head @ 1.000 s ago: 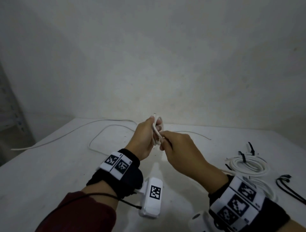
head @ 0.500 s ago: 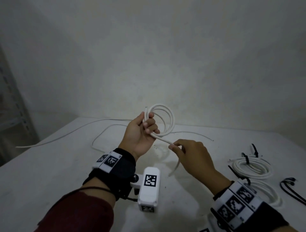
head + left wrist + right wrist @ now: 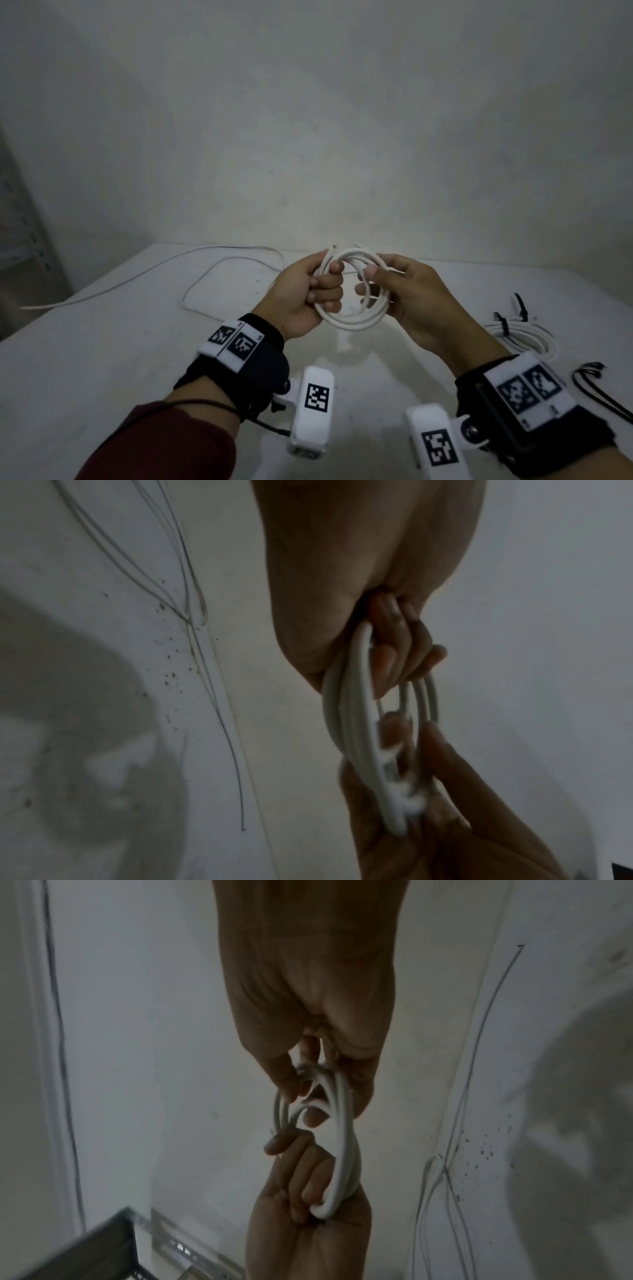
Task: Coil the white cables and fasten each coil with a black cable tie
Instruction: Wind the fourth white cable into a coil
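A white cable wound into a coil point(image 3: 352, 318) hangs in the air above the table, held between both hands. My left hand point(image 3: 317, 284) grips the coil's left side with its fingers curled through the loops point(image 3: 349, 715). My right hand point(image 3: 387, 284) pinches the right side between thumb and fingers point(image 3: 339, 1123). Two cable ends stick up at the coil's top. Loose black cable ties point(image 3: 596, 387) lie at the table's right edge.
Finished white coils point(image 3: 524, 335) with black ties lie on the right of the white table point(image 3: 102, 342). Two loose white cables point(image 3: 219, 270) trail across the far left. A metal shelf frame point(image 3: 103, 1242) stands left of the table. A plain wall rises close behind.
The free tail has been wound in, so the whole cable now sits as one coil. My right hand moved up from the tail to the coil's right side.
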